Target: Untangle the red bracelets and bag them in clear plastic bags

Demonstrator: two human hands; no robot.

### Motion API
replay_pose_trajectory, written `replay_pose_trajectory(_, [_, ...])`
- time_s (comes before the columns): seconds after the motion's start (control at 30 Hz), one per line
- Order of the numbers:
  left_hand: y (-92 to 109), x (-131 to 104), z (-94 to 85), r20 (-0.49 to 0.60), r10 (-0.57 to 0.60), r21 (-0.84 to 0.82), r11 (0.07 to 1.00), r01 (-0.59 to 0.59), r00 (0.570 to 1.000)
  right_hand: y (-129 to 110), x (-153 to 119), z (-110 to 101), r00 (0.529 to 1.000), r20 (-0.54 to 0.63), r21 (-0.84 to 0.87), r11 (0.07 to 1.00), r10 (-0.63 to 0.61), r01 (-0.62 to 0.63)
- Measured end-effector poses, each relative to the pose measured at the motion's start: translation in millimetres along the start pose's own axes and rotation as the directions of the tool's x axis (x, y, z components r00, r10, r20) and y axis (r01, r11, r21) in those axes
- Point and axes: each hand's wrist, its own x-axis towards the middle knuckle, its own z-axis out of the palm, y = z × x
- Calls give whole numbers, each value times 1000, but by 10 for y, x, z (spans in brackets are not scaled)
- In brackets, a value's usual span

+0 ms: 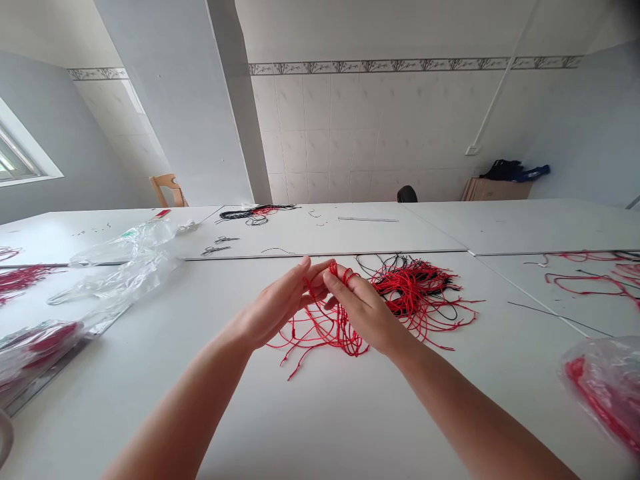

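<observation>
My left hand point(277, 303) and my right hand point(370, 310) meet above the white table. Between them hangs a bundle of red braided cords point(349, 340), looped over the fingers, with loose knotted ends trailing on the tabletop. My right thumb pinches the cords against the fingers. The left fingers are curled against the same bundle, their tips partly hidden behind the right hand. Just beyond my right hand lies a tangled pile of red and black cords point(415, 290).
Clear plastic bags point(145, 267) spread on the left. Two pairs of scissors point(216, 251), black cords point(245, 215) and a ruler point(367, 219) lie on the far table point(435, 233). At right sit a bag of red cords point(603, 387) and loose red cords point(590, 279).
</observation>
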Motion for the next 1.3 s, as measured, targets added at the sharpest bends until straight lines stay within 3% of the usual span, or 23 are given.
replay_pose_trajectory(0.13, [-60, -28, -31, -74, -49, 87, 995, 55, 996, 20, -1, 9, 987, 143, 43, 996, 75, -82])
replay_pose_trajectory(0.27, [-49, -25, -27, 36, -30, 138, 990, 25, 999, -21, 6, -19, 959, 232, 162, 966, 162, -203])
replay_pose_trajectory(0.37, [15, -21, -22, 77, 5, 162, 987, -17, 997, -66, 42, -83, 971, 151, 347, 910, 185, -227])
replay_pose_trajectory(0.5, [74, -32, -73, -76, 41, 153, 988, -29, 996, -98, 97, -203, 987, -113, 509, 860, 116, -43])
replay_pose_trajectory(0.6, [66, -26, -96, -184, 125, 187, 978, -90, 975, -99, 109, -238, 969, -219, 522, 853, 113, 19])
replay_pose_trajectory(0.7, [27, 4, -41, -206, 129, 218, 972, -83, 970, -86, 96, -189, 970, -195, 502, 864, 144, -27])
replay_pose_trajectory(0.93, [-103, 66, 176, -111, 180, 299, 944, -140, 978, 16, 56, -34, 991, -61, 376, 922, 122, -90])
replay_pose_trajectory(1.1, [-120, 64, 172, -119, 156, 360, 927, -104, 981, 16, 59, -36, 988, -30, 468, 876, 149, -118])
replay_pose_trajectory(1.3, [-89, 53, 151, -34, 108, 225, 969, -98, 994, 43, 48, -52, 990, -45, 415, 904, 136, -105])
